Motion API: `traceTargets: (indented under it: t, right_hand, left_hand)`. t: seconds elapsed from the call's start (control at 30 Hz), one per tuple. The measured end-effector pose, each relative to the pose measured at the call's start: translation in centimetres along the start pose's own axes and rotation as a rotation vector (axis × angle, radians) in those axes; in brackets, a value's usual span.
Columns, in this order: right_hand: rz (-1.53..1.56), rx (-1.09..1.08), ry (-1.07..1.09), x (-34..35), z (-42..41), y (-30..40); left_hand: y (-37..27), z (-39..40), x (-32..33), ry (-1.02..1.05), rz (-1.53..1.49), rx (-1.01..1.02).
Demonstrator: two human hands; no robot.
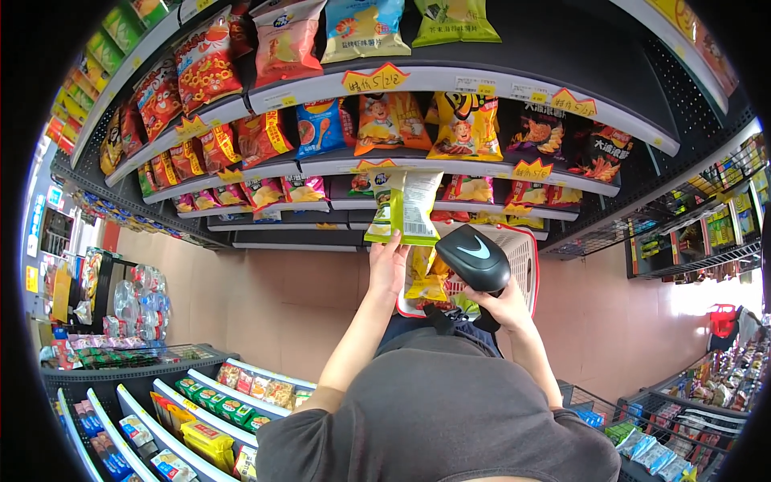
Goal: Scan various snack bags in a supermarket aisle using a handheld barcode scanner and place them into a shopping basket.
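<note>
My left hand (388,265) grips the lower edge of a green bag of potato chips (402,205), its back with a printed barcode facing up. My right hand (503,304) is wrapped around the handle of a black handheld barcode scanner (474,258). The scanner's head is tilted toward the bag, a short way to its right, without touching it. Below both hands is a white plastic shopping basket (527,253) with a red rim. Yellow snack bags (429,283) lie inside it; the scanner and the green bag hide part of its contents.
Shelves ahead hold bagged snacks, with price labels along a white shelf edge (433,81). A green chip bag (456,21) stands on an upper shelf. Behind my left side, another rack carries green boxes (226,406). Wire baskets (668,446) of packets stand at the lower right.
</note>
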State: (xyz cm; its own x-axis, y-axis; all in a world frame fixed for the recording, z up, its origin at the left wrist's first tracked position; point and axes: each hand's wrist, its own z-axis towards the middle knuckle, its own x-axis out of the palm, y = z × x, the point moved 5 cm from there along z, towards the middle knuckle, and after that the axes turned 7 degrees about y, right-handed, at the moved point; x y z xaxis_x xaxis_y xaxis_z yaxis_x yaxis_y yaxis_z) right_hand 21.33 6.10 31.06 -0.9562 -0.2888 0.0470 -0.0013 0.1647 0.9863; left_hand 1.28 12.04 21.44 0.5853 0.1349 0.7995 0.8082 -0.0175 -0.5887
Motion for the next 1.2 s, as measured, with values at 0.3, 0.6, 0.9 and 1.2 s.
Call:
traceTargets:
  t: [0.3,0.6,0.9,1.2]
  right_hand:
    - [0.083,0.019,0.186,0.6,-0.4,-0.2]
    - [0.291,-0.140,-0.019,-2.7,-1.8,0.9]
    - [0.380,-0.265,-0.206,-7.7,-3.2,-0.2]
    - [0.339,-0.268,-0.226,-8.7,-5.0,-0.9]
  left_hand:
    - [-2.2,-1.3,4.0,0.060,0.164,0.133]
    - [-9.0,-3.7,11.9,0.248,0.900,0.887]
    - [-13.0,0.7,25.4,0.681,1.599,1.618]
    - [-11.1,10.9,31.2,0.898,2.033,1.479]
